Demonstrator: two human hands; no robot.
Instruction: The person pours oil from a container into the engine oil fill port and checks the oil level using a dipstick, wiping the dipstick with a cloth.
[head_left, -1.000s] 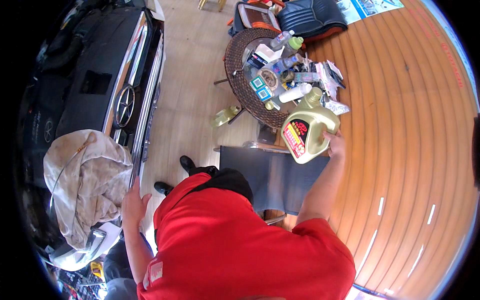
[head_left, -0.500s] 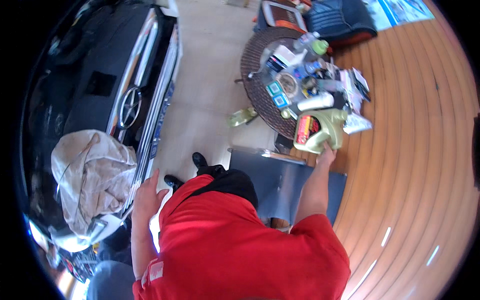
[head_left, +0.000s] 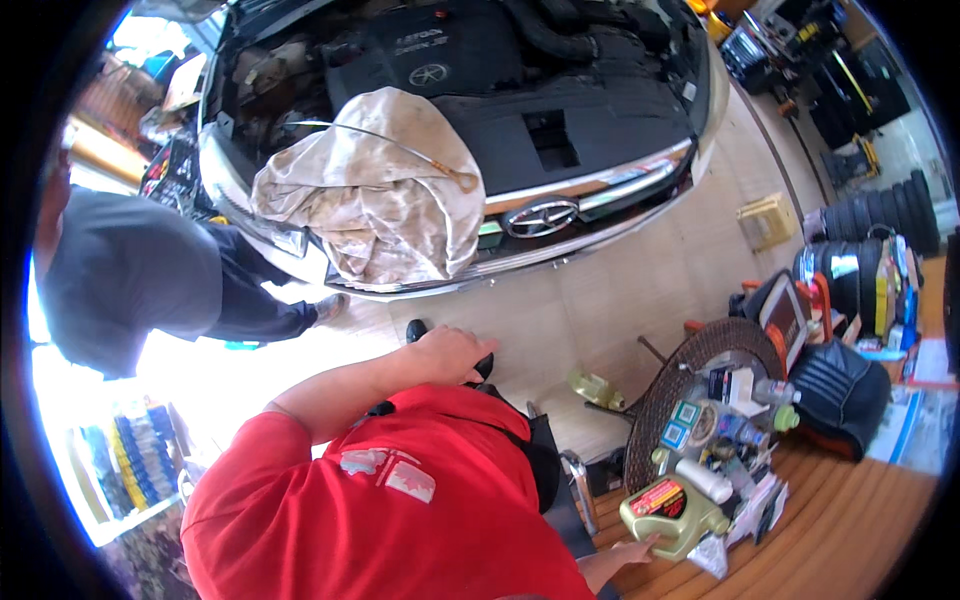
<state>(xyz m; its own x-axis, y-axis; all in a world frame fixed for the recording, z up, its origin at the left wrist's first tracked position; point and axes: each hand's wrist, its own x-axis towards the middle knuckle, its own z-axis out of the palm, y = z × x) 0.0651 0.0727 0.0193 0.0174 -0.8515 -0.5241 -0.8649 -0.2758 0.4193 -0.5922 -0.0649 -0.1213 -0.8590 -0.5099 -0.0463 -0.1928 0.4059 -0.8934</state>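
My right hand [head_left: 632, 552] is at the handle side of a gold-green motor oil jug [head_left: 675, 512] with a red and black label; its fingers are at the handle and partly hidden. The jug is at the near edge of the cluttered round wicker table [head_left: 650, 425]. In front of my body, my left hand [head_left: 455, 355] is held with fingers stretched and nothing in it. Ahead, a stained beige cloth [head_left: 385, 200] covers the front corner of a car with its hood up. A thin dipstick [head_left: 400, 145] with a looped orange-brown end lies across the cloth.
The car's engine cover [head_left: 430, 60] and grille [head_left: 600, 200] stand ahead. At left is another person in grey [head_left: 140, 275]. A second gold-green jug [head_left: 597, 388] is on the floor by the table. Bottles, boxes and papers crowd the table; stacked tires [head_left: 890, 215] are at far right.
My view has swung left toward the car, bringing the other person into sight. My left hand has moved in front of my body. My right hand stays by the oil jug.
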